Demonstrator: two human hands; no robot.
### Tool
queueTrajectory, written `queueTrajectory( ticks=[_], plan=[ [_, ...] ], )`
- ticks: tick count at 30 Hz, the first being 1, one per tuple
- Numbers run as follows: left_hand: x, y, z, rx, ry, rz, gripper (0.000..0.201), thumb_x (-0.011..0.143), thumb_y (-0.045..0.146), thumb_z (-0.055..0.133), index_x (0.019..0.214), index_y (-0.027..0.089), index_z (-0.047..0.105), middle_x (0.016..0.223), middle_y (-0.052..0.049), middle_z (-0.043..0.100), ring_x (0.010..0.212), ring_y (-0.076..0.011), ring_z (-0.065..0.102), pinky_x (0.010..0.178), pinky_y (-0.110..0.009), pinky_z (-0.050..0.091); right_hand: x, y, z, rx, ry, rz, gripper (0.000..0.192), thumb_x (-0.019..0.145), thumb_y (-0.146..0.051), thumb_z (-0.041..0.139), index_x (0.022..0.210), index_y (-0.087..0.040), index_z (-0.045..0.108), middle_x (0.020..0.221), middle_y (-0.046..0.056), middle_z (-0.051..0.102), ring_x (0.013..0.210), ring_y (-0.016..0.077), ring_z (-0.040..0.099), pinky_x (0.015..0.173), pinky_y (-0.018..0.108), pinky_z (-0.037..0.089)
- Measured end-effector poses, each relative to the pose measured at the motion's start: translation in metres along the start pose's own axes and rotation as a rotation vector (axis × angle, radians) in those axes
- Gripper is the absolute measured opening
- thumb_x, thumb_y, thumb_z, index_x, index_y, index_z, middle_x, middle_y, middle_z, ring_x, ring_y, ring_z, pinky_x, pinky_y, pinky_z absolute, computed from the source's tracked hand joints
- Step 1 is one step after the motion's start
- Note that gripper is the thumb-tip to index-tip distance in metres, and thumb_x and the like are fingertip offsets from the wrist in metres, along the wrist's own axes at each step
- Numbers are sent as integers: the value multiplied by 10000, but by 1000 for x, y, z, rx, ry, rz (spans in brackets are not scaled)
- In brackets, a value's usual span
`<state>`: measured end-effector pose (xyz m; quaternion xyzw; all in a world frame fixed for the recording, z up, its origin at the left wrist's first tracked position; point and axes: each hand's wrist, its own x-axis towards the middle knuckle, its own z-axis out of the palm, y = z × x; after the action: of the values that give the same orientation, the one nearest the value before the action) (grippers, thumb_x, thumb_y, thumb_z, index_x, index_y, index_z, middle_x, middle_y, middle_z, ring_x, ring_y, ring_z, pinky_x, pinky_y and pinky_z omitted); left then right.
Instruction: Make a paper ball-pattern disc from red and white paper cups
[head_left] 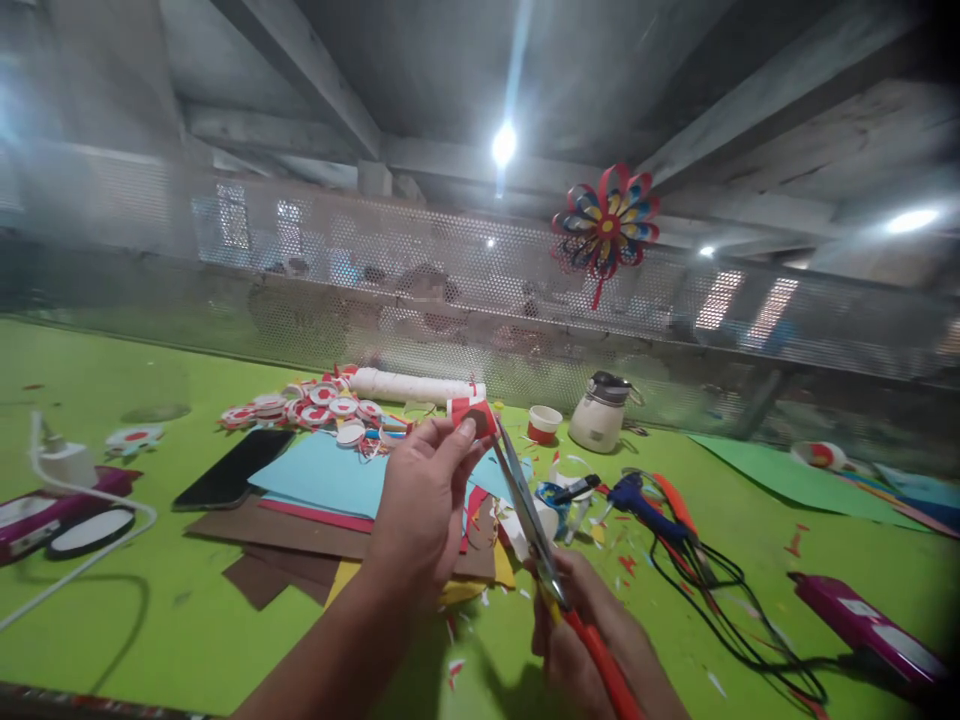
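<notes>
The red paper piece [480, 418] sat pinched in your left hand [420, 510] above the stacked paper sheets [322, 490]; your right hand [577, 620] gripped scissors [525, 510], blades touching its edge. Finished discs [315, 405] lay beyond (cutting seemed unfinished). Open green table [150, 620] lay left; cables [712, 590] crowded right.
</notes>
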<state>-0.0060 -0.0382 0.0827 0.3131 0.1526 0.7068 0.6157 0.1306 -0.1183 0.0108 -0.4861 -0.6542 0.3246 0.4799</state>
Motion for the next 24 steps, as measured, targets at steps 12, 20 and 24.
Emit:
queueTrajectory(
  ticks=[12, 20, 24],
  plan=[
    [-6, -7, -1, -32, -40, -63, 38, 728, 109, 680, 735, 101, 643, 793, -70, 725, 815, -159, 680, 921, -326, 480, 4, -4, 13, -317, 209, -197, 488, 874, -623, 339, 1043, -205, 524, 566, -50, 388, 476, 133, 387, 467, 239, 294],
    [-5, -9, -2, -27, -26, -80, 36, 749, 111, 649, 768, 84, 634, 783, -93, 727, 856, -179, 688, 927, -317, 479, 3, -5, 19, -303, 242, -200, 481, 874, -621, 360, 1024, -204, 545, 563, -47, 420, 452, 122, 379, 440, 228, 309],
    [-4, -8, -1, -29, -20, -81, 29, 749, 95, 640, 767, 83, 622, 801, -99, 728, 843, -176, 688, 909, -309, 489, 4, -6, 21, -300, 251, -223, 462, 883, -604, 359, 1049, -214, 544, 571, -44, 442, 466, 125, 396, 453, 222, 337]
  ],
)
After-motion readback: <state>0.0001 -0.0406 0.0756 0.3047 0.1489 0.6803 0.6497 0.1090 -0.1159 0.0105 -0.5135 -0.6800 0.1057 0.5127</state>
